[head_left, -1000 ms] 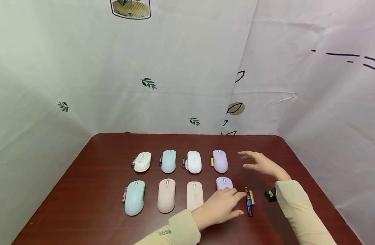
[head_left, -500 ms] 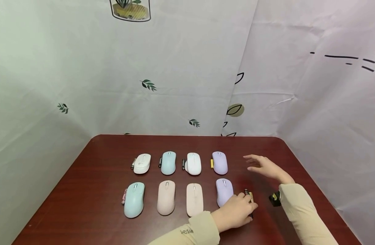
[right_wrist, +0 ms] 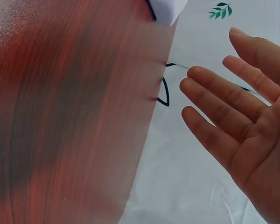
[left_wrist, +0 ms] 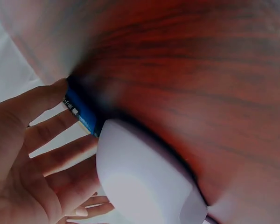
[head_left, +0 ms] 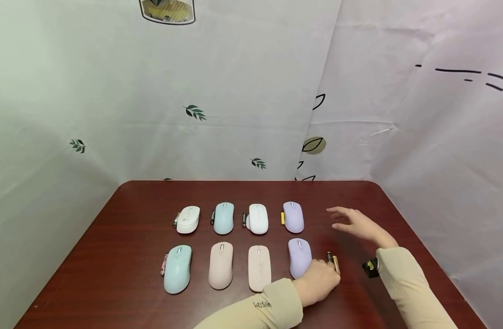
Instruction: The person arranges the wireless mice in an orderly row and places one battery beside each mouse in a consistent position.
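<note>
My left hand [head_left: 318,279] reaches low to the right of the front purple mouse [head_left: 299,258]. Its thumb and fingers pinch a blue battery [left_wrist: 84,112], seen in the left wrist view beside that mouse. The head view hides this battery behind the hand. Just beyond the fingers lie a black-ended battery [head_left: 329,257] and a gold battery [head_left: 336,264]. My right hand [head_left: 358,225] hovers above the table's right side, fingers extended and holding nothing. The right wrist view shows its palm and spread fingers.
Several computer mice stand in two rows, among them a pink mouse [head_left: 259,268], a white mouse [head_left: 257,219] and a teal mouse [head_left: 177,269]. Batteries lie beside some, such as a yellow battery [head_left: 283,219]. Pale cloth [head_left: 235,91] hangs behind the red-brown table [head_left: 111,256].
My left hand has moved right from over the front purple mouse to the batteries, and its fingers have closed in. My right hand has shifted slightly right.
</note>
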`<state>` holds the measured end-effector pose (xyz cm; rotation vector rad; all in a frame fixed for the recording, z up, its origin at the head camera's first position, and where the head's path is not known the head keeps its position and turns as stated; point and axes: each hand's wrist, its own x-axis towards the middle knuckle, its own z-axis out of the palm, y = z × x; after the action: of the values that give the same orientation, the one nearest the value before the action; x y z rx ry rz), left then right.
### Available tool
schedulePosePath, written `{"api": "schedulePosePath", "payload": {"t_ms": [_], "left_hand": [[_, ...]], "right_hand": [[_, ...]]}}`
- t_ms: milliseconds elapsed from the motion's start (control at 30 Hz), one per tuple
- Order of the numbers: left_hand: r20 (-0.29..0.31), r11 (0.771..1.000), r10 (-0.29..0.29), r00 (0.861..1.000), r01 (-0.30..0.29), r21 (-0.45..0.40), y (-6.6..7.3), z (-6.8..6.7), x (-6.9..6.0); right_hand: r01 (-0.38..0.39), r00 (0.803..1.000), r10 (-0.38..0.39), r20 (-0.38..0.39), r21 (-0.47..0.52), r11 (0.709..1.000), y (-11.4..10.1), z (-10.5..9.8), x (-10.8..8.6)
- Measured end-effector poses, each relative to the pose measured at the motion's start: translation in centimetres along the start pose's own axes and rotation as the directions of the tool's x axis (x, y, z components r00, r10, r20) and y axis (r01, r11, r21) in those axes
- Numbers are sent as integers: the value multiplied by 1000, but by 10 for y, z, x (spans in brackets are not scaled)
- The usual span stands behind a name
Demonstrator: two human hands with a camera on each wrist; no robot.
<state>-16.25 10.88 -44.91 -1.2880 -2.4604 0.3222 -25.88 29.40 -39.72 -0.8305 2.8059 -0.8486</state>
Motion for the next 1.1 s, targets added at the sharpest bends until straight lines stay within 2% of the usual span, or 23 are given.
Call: {"api": "schedulePosePath", "payload": {"t_ms": [67, 200, 400, 633, 900, 967, 1100], "left_hand": [[-19, 1000, 9, 1000, -9, -4, -1, 0, -2], [-17, 999, 44, 999, -44, 0, -1, 1, -3], [10, 992, 120, 993, -119, -36, -1, 2, -2], [53, 987, 161, 985, -160, -33, -1, 4, -2], [69, 960, 266, 962, -258, -109, -5, 0, -4], [61, 958, 266, 962, -256, -130, -7, -2, -5], [33, 964, 232, 972, -226, -140, -12, -5, -7]], "right_hand": [[2, 1000, -2, -2, 3, 1000, -2, 0, 1], [0, 1000, 0, 0, 8, 1000, -3, 1, 2], [-3, 1000, 3, -1, -4, 1000, -3, 4, 2], [-11, 1000, 11, 4, -2, 1000, -7, 4, 5], [11, 1000, -11, 5, -18, 1000, -11, 5, 6], [8, 1000, -8, 10, -21, 1000, -12, 5, 6], [4, 1000, -4, 15, -28, 1000, -14, 4, 6]]}}
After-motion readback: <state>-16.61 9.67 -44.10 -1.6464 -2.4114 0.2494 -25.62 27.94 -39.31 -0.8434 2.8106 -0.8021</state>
